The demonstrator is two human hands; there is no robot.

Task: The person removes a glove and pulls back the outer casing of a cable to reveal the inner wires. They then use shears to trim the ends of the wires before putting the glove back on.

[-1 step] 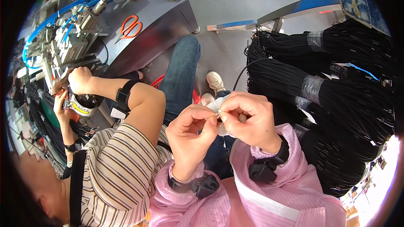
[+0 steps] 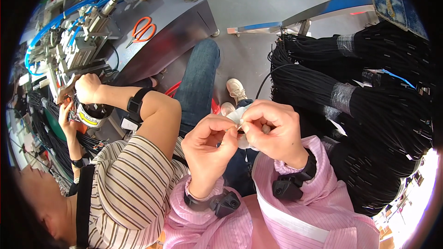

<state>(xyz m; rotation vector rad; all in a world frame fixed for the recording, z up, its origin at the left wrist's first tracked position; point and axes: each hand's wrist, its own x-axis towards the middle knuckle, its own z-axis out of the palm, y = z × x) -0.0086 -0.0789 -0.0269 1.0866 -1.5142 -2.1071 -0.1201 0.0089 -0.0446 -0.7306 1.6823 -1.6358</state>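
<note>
Black cable bundles point(image 2: 378, 110) fill the right side. Left hand point(image 2: 208, 150) and right hand point(image 2: 278, 131) pinch a tiny, unidentifiable piece point(image 2: 239, 128).

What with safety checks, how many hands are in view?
4: the wearer's left hand and right hand, together at centre; a co-worker's upper hand and lower hand, beside the machine.

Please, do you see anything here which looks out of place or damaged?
One thing: a single black cable strays from the wrapped cable bundles on the right and arches down toward the right hand, while most others lie gathered together. Its lower end is hidden. I see no clear spill or damage.
</note>
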